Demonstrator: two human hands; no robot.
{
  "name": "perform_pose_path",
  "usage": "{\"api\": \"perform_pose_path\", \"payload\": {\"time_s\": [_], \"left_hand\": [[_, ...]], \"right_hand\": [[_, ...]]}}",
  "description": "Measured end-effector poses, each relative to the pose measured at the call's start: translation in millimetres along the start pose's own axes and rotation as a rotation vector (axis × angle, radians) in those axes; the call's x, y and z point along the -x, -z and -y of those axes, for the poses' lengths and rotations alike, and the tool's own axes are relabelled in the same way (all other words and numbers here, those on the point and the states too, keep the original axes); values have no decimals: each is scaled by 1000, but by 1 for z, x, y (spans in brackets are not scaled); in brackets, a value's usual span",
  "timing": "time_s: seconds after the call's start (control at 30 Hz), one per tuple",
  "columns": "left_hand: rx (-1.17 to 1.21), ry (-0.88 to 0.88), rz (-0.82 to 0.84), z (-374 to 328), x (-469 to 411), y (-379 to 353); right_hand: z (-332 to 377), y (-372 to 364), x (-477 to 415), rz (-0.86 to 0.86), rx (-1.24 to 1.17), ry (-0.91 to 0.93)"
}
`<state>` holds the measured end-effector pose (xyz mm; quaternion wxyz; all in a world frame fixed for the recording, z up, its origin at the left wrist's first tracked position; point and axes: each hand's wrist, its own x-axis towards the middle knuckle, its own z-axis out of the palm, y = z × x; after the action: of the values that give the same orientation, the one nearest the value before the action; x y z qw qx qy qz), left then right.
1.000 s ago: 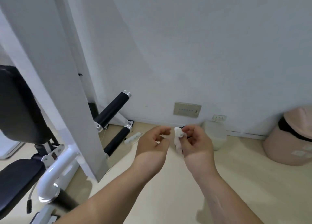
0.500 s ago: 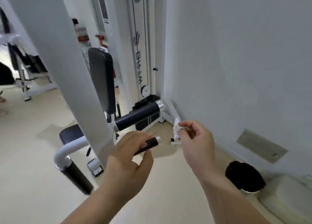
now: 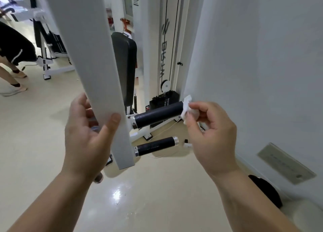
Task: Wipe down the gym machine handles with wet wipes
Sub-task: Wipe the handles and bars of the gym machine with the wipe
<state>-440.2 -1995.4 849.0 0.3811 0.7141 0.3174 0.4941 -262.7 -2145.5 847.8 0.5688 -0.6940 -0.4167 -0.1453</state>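
My right hand [image 3: 209,126] pinches a small white wet wipe [image 3: 186,107] and holds it against the outer end of the upper black handle [image 3: 158,116]. A shorter lower black handle [image 3: 156,145] with a chrome end cap sticks out below it, untouched. My left hand [image 3: 87,132] grips the slanted grey arm [image 3: 97,70] of the machine, thumb on its front face and fingers behind it.
A black back pad [image 3: 125,70] and a white weight-stack column [image 3: 167,44] with cables stand behind the handles. The white wall [image 3: 253,65] runs close on the right. A black round object [image 3: 267,189] lies on the floor at lower right. Another person's legs [image 3: 10,74] are at far left.
The view swung left from the wall toward the machine. My left hand let go of the wipe and took hold of the grey arm. My right hand carried the wipe to the upper handle's end.
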Motion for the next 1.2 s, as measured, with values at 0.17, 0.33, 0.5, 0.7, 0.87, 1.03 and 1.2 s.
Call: {"api": "perform_pose_path", "payload": {"time_s": [0.17,0.33,0.5,0.7,0.87,1.03,1.2], "left_hand": [[-51,-61,71,13,-10,-1],[-84,-80,103,19,-12,1],[-67,-90,104,25,-19,-2],[-46,-127,126,27,-24,-3],[-48,-117,121,24,-22,-3],[-81,-109,120,24,-20,-2],[-59,-122,108,24,-19,-3]], "right_hand": [[-11,-14,-20,26,271,248],[-22,-31,-20,-18,445,323],[-20,-47,-13,-68,511,311],[8,-86,5,23,409,366],[3,-84,3,99,360,453],[-21,-44,-18,-37,516,400],[-3,-68,-4,-45,452,327]]}}
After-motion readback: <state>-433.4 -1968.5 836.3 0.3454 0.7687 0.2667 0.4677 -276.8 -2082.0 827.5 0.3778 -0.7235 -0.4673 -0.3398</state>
